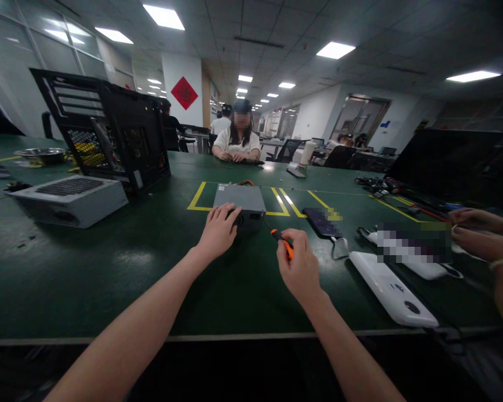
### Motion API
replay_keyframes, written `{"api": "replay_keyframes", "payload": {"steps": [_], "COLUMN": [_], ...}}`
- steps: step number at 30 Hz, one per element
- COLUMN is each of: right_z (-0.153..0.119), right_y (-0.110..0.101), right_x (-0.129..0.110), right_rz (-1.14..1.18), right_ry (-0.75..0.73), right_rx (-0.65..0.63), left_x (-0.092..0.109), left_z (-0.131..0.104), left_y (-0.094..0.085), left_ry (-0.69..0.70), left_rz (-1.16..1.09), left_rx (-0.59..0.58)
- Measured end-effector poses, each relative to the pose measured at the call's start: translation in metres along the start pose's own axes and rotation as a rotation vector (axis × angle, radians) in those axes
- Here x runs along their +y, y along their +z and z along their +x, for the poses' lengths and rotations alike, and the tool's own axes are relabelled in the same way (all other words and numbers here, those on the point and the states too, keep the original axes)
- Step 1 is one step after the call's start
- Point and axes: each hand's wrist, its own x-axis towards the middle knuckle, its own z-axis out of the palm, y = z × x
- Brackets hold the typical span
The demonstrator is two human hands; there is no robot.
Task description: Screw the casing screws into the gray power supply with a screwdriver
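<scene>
A grey computer power supply [243, 196] lies on the green table in front of me, with cables at its far side. My left hand [220, 226] rests on its near left edge, fingers stretched out over the top and front. In my right hand [299, 262] is a screwdriver [275, 234] with an orange and black handle. Its shaft points up and left, toward the unit's right front corner by the power socket. Whether the tip touches a screw is too small to tell.
To the left stand an open black computer case [109, 128], a second power supply [69, 198] and a metal bowl [42, 155]. A phone [322, 222] and white power banks [389, 287] lie on the right. A co-worker's hands [482, 231] reach in there; another person [238, 137] sits opposite.
</scene>
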Motion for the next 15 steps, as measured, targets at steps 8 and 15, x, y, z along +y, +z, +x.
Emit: {"api": "replay_keyframes", "payload": {"steps": [8, 15], "right_z": [0.0006, 0.0006], "right_y": [0.0007, 0.0006], "right_x": [0.0005, -0.0016], "right_rz": [0.07, 0.036], "right_ry": [0.022, -0.039], "right_rx": [-0.012, -0.043], "left_x": [0.0015, 0.0004], "left_z": [-0.0002, -0.0002], "left_y": [-0.0022, 0.0002], "left_ry": [0.002, 0.002], "left_rz": [0.018, 0.031], "left_rx": [-0.001, 0.01]}}
